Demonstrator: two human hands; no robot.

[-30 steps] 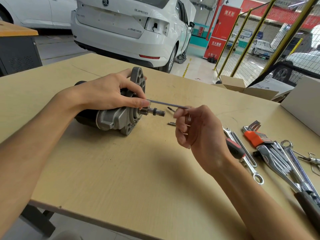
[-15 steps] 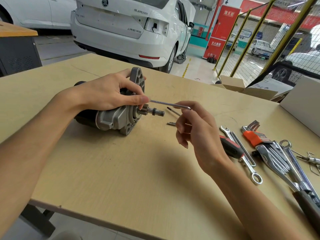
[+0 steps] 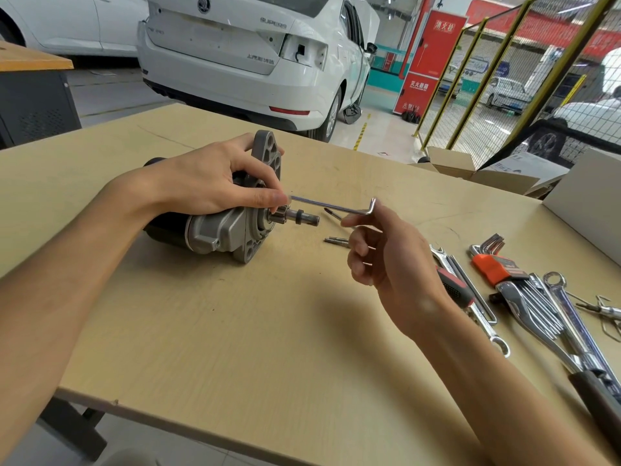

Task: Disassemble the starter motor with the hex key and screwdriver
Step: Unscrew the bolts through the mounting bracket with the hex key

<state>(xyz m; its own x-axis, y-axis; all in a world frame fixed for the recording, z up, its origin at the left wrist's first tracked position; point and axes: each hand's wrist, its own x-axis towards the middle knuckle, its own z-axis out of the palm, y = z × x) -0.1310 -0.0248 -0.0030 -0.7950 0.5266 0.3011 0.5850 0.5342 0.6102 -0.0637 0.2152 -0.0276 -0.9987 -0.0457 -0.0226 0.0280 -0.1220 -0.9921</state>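
motor (image 3: 215,230) on table (image 3: 235,331), left | hex key (image 3: 332,207) right of it | wrenches (image 3: 537,304) far right | car (image 3: 248,55) behind

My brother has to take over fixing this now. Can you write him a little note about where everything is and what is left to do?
Left hand: grips the starter motor, which lies on its side on the table, fingertips at the hex key's long end.
Right hand: pinches the hex key near its bend; the long arm points into the motor's front housing.
Done: two loose bolts lie on the table beside the shaft.
Left: the housing is not yet off. The red-handled screwdriver lies untouched behind the right wrist, with the wrenches and the orange hex key set.
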